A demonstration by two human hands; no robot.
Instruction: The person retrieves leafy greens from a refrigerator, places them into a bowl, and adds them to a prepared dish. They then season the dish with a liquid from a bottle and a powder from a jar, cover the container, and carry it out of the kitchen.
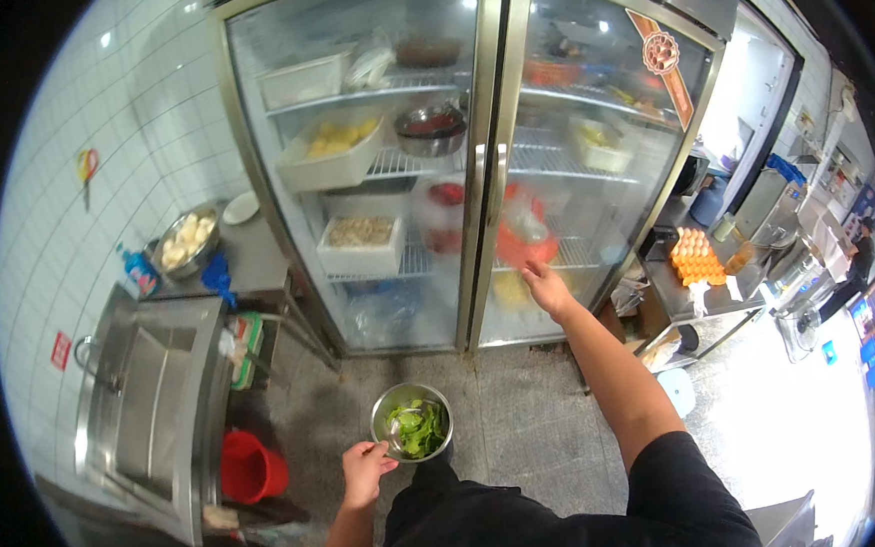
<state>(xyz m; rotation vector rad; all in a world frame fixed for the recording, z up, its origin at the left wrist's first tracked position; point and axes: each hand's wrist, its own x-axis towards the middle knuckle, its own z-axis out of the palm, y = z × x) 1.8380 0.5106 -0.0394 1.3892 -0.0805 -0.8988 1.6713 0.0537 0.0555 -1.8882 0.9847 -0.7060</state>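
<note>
My left hand (368,469) grips the rim of a round stainless steel bowl (450,423), held low above the floor. Green leafy vegetables (418,429) lie in the bowl. My right hand (548,291) reaches forward to the right glass door (568,190) of an upright refrigerator. Its fingertips overlap the lower edge of a red plastic bag (525,238), which appears to be behind the glass. Whether those fingers touch the door or pinch anything is unclear. Both doors look closed, and their metal handles (497,172) meet at the centre, up and left of my right hand.
To the left are a steel sink (149,411), a red bucket (250,469) and a side table (255,247) with a bowl of pale peeled food (189,240). At right, egg trays (696,258) stand on a steel table (664,297). Farther right is a person (861,255).
</note>
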